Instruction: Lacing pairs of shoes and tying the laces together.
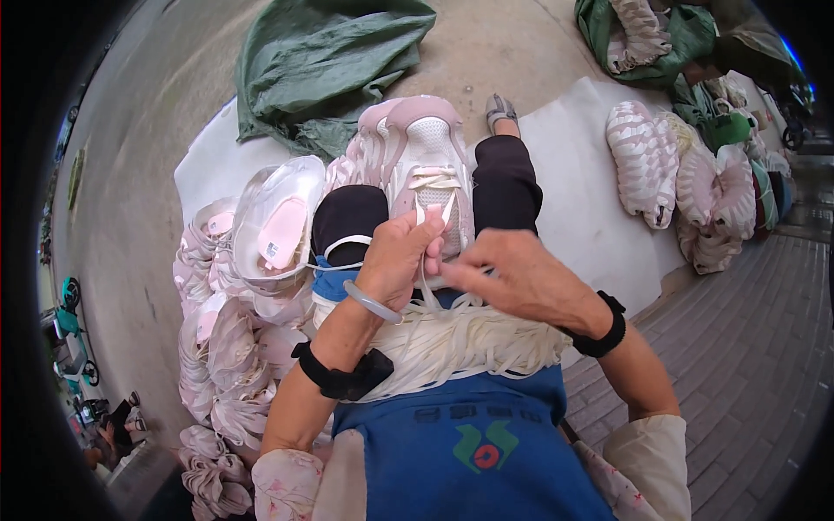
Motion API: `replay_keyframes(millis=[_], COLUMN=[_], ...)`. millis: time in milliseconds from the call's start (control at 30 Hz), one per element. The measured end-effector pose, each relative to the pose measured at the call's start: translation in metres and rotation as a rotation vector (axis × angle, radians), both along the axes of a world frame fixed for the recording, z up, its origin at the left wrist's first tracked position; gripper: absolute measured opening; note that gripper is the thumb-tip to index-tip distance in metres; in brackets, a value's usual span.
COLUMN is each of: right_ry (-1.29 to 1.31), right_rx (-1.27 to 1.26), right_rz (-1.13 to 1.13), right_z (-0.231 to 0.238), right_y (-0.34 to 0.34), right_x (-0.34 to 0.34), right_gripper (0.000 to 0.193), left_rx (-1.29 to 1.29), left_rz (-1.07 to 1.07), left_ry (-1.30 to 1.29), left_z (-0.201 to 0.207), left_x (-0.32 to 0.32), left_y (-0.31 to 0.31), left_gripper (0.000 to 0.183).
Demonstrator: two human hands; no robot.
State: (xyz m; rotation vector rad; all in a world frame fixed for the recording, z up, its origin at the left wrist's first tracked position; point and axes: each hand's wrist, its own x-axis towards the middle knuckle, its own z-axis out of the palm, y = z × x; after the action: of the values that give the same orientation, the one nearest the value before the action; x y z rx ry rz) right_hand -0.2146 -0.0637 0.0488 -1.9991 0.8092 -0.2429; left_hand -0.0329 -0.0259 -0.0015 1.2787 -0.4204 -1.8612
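A pink and white shoe upper [427, 143] lies between my knees, with a white shoelace [437, 177] threaded through its top eyelets. My left hand [401, 256] pinches the lace at the near end of the upper's opening. Close beside it, my right hand [519, 276] is curled, thumb and forefinger drawn toward the left fingertips; whatever sits between them is hidden. A thick bundle of loose cream laces [460, 340] rests across my lap, above the blue apron [469, 443]. Loose lace hangs below my left fingers.
Stacked pink uppers [230, 347] stand at my left, one showing a pink insole [283, 233]. More uppers lie behind the one I hold. A green sack [330, 65] lies ahead. Bundled uppers [643, 161] sit on a white sheet [578, 148] at right, near grey paving [738, 321].
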Motion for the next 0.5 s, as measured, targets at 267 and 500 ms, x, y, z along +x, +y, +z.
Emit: replay_keyframes(millis=[267,500], right_ry=[0.066,0.024], right_rx=[-0.678,-0.668], right_rz=[-0.301,-0.152], right_z=[-0.042,-0.056], right_y=[-0.027,-0.043], right_x=[0.021,0.025], right_gripper=[0.014,0.011], left_rx=[-0.146,-0.335], left_rz=[-0.108,-0.138], left_ry=[-0.306,-0.709], left_z=[0.007,0.003], left_x=[-0.002,0.004], left_y=[0.009,0.012], left_gripper=[0.029,0.029])
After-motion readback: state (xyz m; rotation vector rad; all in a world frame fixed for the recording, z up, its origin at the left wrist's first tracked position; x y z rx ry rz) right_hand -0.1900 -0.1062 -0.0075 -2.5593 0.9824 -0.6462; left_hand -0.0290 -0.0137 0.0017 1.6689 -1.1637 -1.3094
